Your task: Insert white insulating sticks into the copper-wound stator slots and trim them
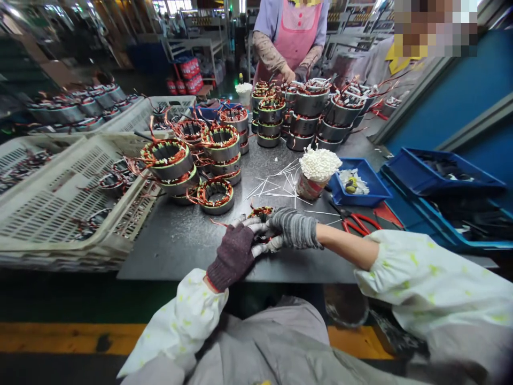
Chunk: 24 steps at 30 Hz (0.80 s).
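At the front of the grey metal table (180,256), a stator with copper windings (261,212) lies mostly hidden under both hands. My left hand (236,248), in a dark maroon glove with pale fingertips, is wrapped round its left side. Against its right side my right hand (286,230), in a grey striped glove, has its fingers bent round the stator. A single stator (216,196) sits just beyond my left hand. Thin white sticks (276,182) lie scattered behind the hands, beside a cup packed with white-tipped sticks (310,187).
Stacked stators (220,155) stand at the back left, more (306,115) at the back. White crates (68,198) fill the left. Red-handled pliers (356,222) and a blue tray (379,187) lie right. Blue bins (449,171) stand far right. A person in a pink apron (298,27) works opposite.
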{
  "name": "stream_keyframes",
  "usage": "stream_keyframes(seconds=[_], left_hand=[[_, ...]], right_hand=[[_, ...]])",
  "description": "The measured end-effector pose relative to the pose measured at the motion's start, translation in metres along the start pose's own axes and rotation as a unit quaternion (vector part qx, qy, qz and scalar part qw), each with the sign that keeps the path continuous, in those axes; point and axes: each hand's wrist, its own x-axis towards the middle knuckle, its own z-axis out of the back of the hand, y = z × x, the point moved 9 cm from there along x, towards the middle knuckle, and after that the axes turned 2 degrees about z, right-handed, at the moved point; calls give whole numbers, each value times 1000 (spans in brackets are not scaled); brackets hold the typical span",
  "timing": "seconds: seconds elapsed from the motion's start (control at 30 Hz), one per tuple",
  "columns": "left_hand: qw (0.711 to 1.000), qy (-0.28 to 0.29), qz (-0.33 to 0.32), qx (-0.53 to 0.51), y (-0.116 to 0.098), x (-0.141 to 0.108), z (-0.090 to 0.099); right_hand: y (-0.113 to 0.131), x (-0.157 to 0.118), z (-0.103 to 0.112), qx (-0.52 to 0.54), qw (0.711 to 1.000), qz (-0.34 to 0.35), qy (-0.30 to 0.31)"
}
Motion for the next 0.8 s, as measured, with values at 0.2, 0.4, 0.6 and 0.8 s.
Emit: stream_keyframes(seconds=[0.2,0.4,0.6,0.8], left_hand=[[999,11,43,1,0,-5,-3],[996,63,-27,62,-16,1,-1],[992,9,-87,91,-20,17,-8],[990,16,-98,102,-22,11,-18]], right_hand=[[31,-26,-5,-107,982,35,-153],[19,-79,1,-127,932,-6,-340],[-104,-158,74,-30,740,-249,-624],[-156,-150,104,44,692,-288,-661]])
